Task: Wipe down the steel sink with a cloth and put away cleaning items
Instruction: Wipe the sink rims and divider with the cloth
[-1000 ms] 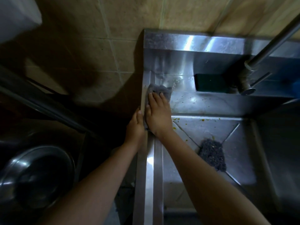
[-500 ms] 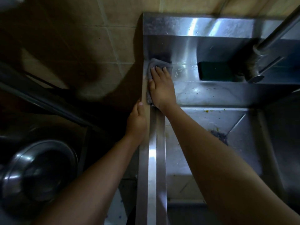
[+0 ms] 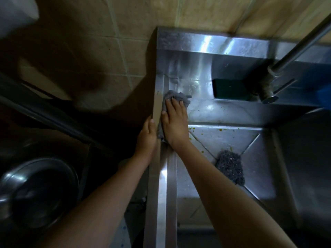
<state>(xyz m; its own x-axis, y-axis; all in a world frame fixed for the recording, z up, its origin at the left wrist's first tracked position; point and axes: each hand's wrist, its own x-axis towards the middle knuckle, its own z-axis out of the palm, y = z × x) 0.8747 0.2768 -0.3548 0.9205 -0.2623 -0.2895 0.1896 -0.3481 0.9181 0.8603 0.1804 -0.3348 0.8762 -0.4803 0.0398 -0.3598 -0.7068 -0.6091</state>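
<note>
My right hand point(image 3: 174, 122) lies flat, fingers straight, pressing a grey cloth point(image 3: 176, 98) onto the back left corner of the steel sink's rim point(image 3: 165, 185). My left hand point(image 3: 146, 136) rests against the sink's outer left edge, thumb on top of it. A dark steel-wool scrubber point(image 3: 230, 167) lies in the basin over the drain. A dark green sponge point(image 3: 231, 91) sits on the back ledge beside the tap base point(image 3: 268, 86). Green food specks dot the ledge and basin floor.
The tap's long steel spout point(image 3: 304, 43) slants across the upper right. A blue object point(image 3: 325, 99) shows at the right edge. A steel bowl point(image 3: 37, 192) sits low at the left. Tan wall tiles point(image 3: 111, 56) back the sink.
My right hand and the cloth slid back along the ledge from the far corner toward me. The left hand stayed on the sink's edge.
</note>
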